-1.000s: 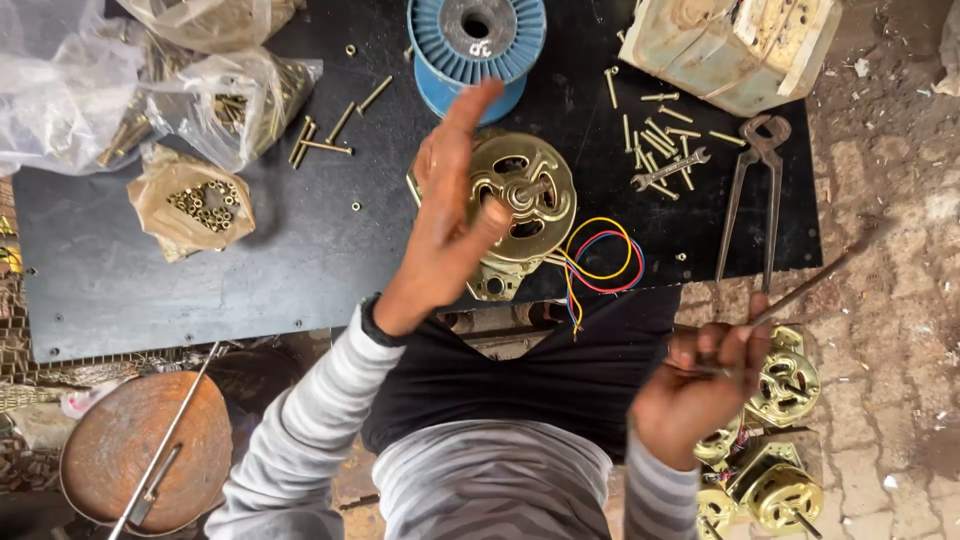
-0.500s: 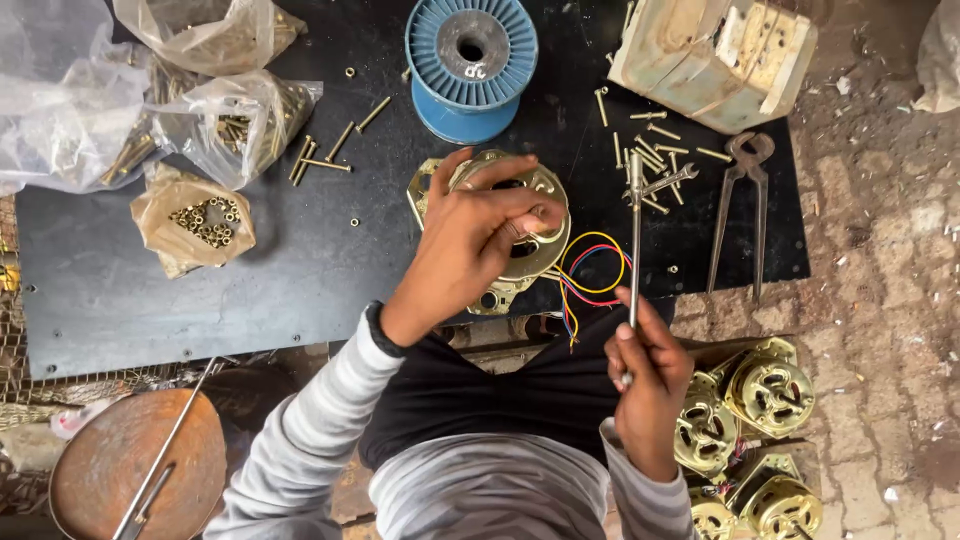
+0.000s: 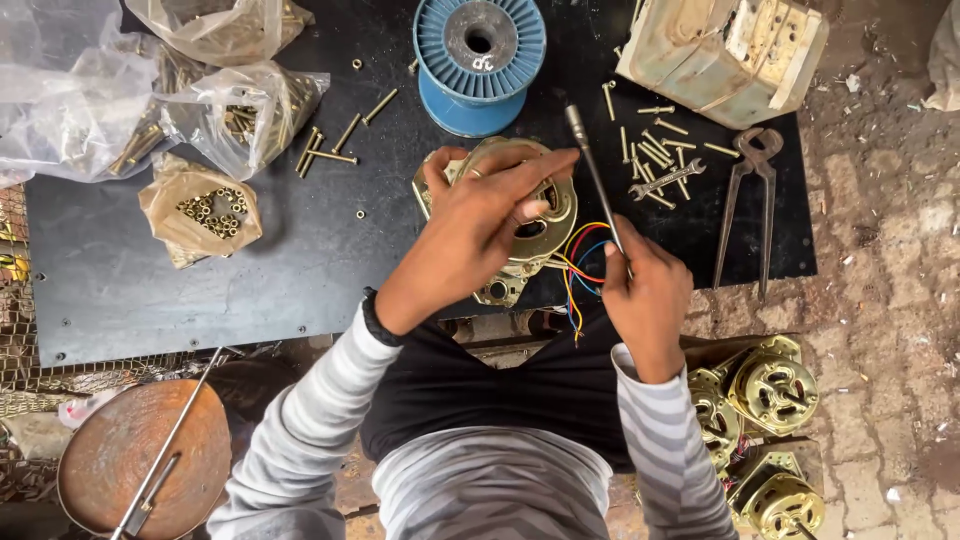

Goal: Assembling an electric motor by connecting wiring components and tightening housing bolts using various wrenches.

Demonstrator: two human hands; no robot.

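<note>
A brass-coloured motor housing (image 3: 540,225) with coloured wires (image 3: 580,275) lies on the black bench (image 3: 300,260). My left hand (image 3: 480,215) rests on top of the housing, fingers wrapped over its rim. Just right of the housing is my right hand (image 3: 645,295), gripping a thin metal rod-like tool (image 3: 590,165). The tool points up and away, its tip near the blue spool (image 3: 480,60).
Loose bolts (image 3: 655,140) and a small spanner (image 3: 665,180) lie right of the housing, beside long pincers (image 3: 745,205). Plastic bags of hardware (image 3: 200,205) sit at left. More motors (image 3: 770,390) are stacked low right. A rusty round pan (image 3: 145,460) sits low left.
My left hand came down from raised to gripping the housing. My right hand brought the tool from the low right up beside the housing, swinging its tip towards the spool.
</note>
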